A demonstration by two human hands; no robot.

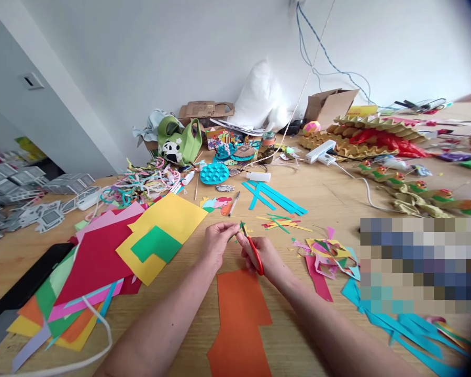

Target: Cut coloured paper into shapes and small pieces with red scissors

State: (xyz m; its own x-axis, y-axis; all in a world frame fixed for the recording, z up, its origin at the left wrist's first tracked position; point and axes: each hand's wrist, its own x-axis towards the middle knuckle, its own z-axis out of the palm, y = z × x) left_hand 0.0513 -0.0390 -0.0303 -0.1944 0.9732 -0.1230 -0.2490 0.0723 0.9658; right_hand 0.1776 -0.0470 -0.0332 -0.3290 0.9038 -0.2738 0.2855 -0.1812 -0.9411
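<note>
My right hand (261, 252) holds scissors with red-orange handles (256, 255), their dark blades pointing up and away. Close beside it, my left hand (220, 241) pinches a small piece of green paper (242, 225) at the blade tips. Below both hands an orange paper sheet (241, 324) with a notched outline lies on the wooden table (180, 298). Small yellow scraps (250, 231) lie just past the blades. Thin green, yellow and red paper strips (284, 222) are spread to the right of them.
Stacked coloured paper (98, 251) lies left, with a yellow sheet (172, 220) nearest. Blue strips (277, 197), a pen (234, 203) and a blue bumpy tray (214, 173) are farther back. Paper offcuts (325, 256) lie right. A green panda bag (178, 141) and boxes stand by the wall.
</note>
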